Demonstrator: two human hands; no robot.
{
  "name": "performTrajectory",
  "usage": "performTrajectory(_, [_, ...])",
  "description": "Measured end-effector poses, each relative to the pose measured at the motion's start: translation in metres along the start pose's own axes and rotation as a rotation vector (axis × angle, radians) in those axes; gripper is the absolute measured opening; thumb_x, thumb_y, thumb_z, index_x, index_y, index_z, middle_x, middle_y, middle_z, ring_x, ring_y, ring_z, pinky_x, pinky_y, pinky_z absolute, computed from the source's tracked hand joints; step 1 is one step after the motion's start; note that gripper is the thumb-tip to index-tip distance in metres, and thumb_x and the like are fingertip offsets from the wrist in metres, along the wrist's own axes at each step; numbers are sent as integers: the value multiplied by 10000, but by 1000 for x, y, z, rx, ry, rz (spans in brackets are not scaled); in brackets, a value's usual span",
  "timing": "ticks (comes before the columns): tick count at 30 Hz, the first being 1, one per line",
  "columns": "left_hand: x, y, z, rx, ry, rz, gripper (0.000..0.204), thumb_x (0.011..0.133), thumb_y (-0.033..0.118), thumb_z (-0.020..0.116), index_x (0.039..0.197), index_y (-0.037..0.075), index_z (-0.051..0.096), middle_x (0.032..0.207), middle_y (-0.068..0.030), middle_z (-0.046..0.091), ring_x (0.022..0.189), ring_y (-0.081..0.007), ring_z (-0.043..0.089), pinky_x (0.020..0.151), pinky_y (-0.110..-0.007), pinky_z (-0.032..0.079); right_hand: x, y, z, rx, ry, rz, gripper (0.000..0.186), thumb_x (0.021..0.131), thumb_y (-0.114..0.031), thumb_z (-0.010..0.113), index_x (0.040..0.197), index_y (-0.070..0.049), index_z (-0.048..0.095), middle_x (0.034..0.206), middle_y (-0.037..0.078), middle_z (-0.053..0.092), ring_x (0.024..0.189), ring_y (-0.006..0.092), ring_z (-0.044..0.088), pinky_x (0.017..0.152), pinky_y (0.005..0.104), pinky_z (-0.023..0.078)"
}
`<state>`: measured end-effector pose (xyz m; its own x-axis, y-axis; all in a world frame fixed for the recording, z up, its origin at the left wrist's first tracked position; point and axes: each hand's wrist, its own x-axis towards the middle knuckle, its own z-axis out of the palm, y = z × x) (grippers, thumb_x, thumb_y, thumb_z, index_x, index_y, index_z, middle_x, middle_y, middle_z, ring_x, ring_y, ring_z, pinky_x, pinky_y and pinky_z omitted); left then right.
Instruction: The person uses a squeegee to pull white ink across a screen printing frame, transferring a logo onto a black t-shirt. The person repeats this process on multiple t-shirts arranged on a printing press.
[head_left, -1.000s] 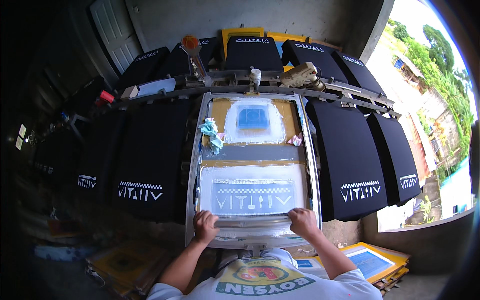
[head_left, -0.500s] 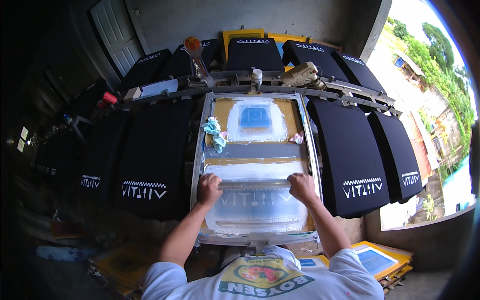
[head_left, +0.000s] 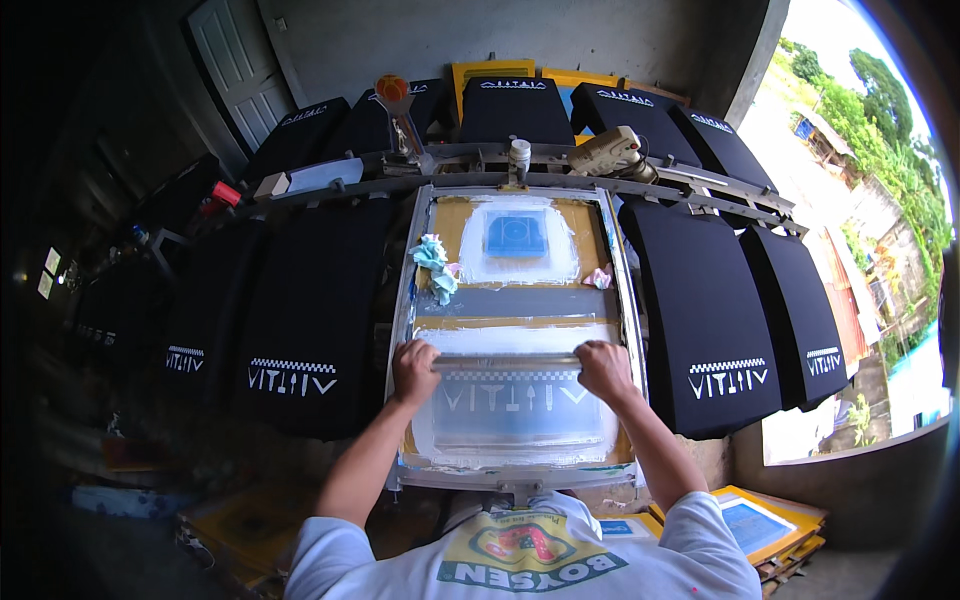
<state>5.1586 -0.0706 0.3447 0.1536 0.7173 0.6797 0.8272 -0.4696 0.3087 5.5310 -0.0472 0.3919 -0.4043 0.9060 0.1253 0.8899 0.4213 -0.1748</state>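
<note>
A long squeegee (head_left: 508,363) lies crosswise on a silk-screen frame (head_left: 626,265). Its left end is in my left hand (head_left: 415,371), and my right hand (head_left: 605,371) grips the other end; the fingers of both are closed round it. White ink (head_left: 515,340) is spread just beyond the squeegee. On the near side, the mesh stencil (head_left: 512,398) shows a row of tool shapes under a checkered band. Farther up the screen sits a blue stencil patch (head_left: 516,235) ringed with white ink. Crumpled pale green tissue (head_left: 436,268) rests at the left, a pinkish piece (head_left: 599,278) at the right.
Black shirts on boards flank the screen, left (head_left: 312,300) and right (head_left: 700,310), printed in white. A metal rail (head_left: 380,183) runs behind, carrying a beige heat gun (head_left: 605,152) and a white-capped jar (head_left: 519,155). Yellow-framed screens (head_left: 768,520) are stacked low at right.
Both hands and the squeegee have shifted slightly away from me over the screen. The whole view has drifted a little. My grip is the same.
</note>
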Motion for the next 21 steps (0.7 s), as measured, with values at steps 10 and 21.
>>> performTrajectory(10, [-72,23,-48,23,-26,-43,201,608,-44,635,752,87,584,730,-80,573,711,-321,581,709,-453,433,-63,-40,29,60,63,-61,150,738,-13,618,838,-69,716,851,100,723,775,273,717,683,387,583])
performTrajectory(21, [-41,41,-32,-50,-66,2,212,553,-49,605,726,74,601,677,-87,536,671,-313,572,664,-436,423,-53,-6,-1,39,6,-39,167,744,35,582,757,-72,710,801,98,734,703,245,712,608,386,580])
